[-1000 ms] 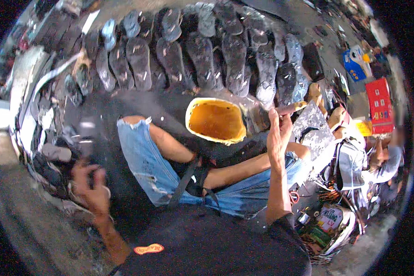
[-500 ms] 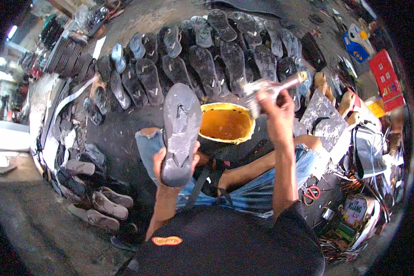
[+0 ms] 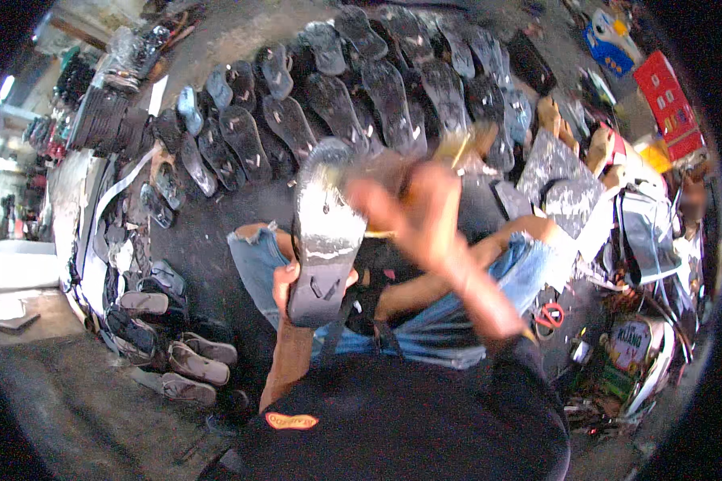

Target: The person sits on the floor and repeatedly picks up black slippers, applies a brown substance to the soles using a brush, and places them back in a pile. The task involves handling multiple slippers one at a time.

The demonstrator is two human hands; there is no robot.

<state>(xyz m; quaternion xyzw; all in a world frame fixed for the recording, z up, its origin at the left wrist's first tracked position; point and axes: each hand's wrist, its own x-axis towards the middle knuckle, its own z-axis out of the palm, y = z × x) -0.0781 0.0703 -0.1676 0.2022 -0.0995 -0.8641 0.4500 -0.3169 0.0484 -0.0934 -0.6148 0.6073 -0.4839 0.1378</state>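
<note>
My left hand [image 3: 287,284] grips a black sandal sole [image 3: 321,280] near its lower end, holding it nearly upright. A wet, shiny coat covers its upper and middle part; the lower end is matt with a small recess. My right hand [image 3: 425,212], smeared by motion, is closed on a brush whose pale handle [image 3: 465,151] sticks out beyond the fingers. The brush's bristle end is blurred at the sole's upper right edge. Behind the right hand, a yellow tub [image 3: 381,234] is mostly hidden, only part of its rim showing.
Rows of dark soles [image 3: 337,108] lie on the ground ahead. Finished-looking sandals [image 3: 196,362] lie at the left. At the right are red-handled scissors [image 3: 549,319], a grey sheet [image 3: 549,164], wooden shoe lasts [image 3: 555,120] and a red box [image 3: 667,104].
My right hand has swung left and down with the brush, from beyond the tub to the sole. The sole's upper part now shines wet. The view has shifted slightly.
</note>
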